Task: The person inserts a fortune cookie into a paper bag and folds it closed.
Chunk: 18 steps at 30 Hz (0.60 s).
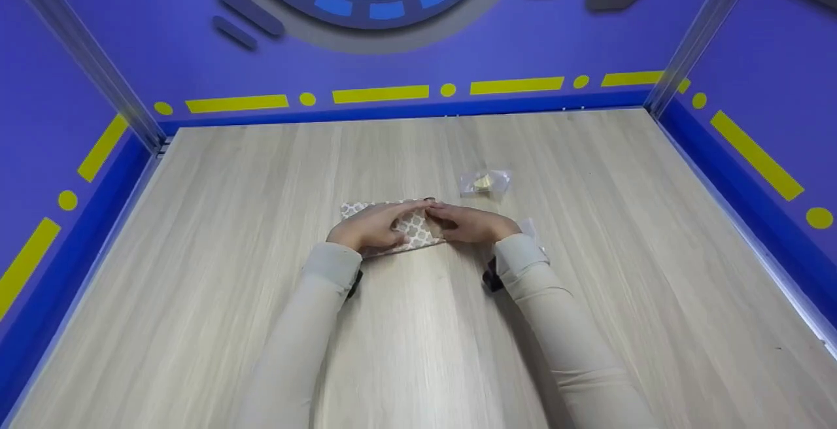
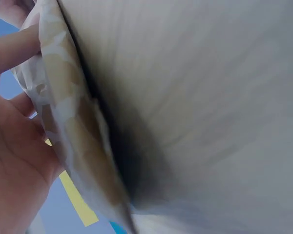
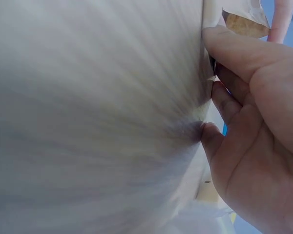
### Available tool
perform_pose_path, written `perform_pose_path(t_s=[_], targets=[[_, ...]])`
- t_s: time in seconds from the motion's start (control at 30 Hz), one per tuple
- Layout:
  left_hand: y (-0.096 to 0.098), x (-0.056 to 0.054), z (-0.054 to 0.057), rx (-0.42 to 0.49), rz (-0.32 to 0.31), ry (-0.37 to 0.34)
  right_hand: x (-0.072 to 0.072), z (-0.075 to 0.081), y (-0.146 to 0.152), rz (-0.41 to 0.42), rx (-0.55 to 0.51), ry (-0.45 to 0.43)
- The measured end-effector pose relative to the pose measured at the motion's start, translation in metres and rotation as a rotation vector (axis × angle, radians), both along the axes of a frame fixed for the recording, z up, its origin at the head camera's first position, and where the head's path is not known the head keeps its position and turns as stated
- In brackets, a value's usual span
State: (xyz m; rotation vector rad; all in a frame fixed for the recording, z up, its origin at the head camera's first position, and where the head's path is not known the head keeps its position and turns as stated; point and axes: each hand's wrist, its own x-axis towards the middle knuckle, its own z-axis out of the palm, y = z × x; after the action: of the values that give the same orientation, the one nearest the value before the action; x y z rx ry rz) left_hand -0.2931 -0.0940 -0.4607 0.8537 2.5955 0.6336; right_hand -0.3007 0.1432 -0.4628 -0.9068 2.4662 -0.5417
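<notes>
A flat piece of patterned wrapping paper (image 1: pixel 414 229), white with beige-grey lattice shapes, lies on the wooden table in front of me. My left hand (image 1: pixel 373 227) grips its left part, and in the left wrist view fingers curl over the raised paper (image 2: pixel 71 97). From the other side my right hand (image 1: pixel 474 223) pinches the paper's right end, its fingertips low against the tabletop in the right wrist view. Both hands' fingertips meet near the paper's far edge. Whatever may lie inside or under the paper is hidden.
Beyond my right hand lies a small clear plastic bag (image 1: pixel 500 180) with a gold-coloured item (image 1: pixel 482 183) in it. Another pale, clear piece of plastic (image 1: pixel 529 227) shows partly behind my right wrist. Blue-purple walls (image 1: pixel 392 69) border the wooden table (image 1: pixel 229 220).
</notes>
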Motion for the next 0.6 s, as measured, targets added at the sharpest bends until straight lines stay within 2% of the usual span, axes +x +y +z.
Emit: perform_pose_path(t_s=[0.2,0.37,0.6], targets=[[0.001,0.0003,0.0003,0.001,0.048,-0.016,0.0005,0.0,0.0001,-0.001,-0.031,-0.009],[0.0004,-0.0006,-0.0005,0.001,0.046,-0.006,0.0012,-0.0003,0.0,0.005,-0.034,0.003],[-0.0003,-0.0021,-0.0014,0.051,0.042,-0.012,0.0019,0.0004,-0.0014,-0.008,-0.022,0.021]])
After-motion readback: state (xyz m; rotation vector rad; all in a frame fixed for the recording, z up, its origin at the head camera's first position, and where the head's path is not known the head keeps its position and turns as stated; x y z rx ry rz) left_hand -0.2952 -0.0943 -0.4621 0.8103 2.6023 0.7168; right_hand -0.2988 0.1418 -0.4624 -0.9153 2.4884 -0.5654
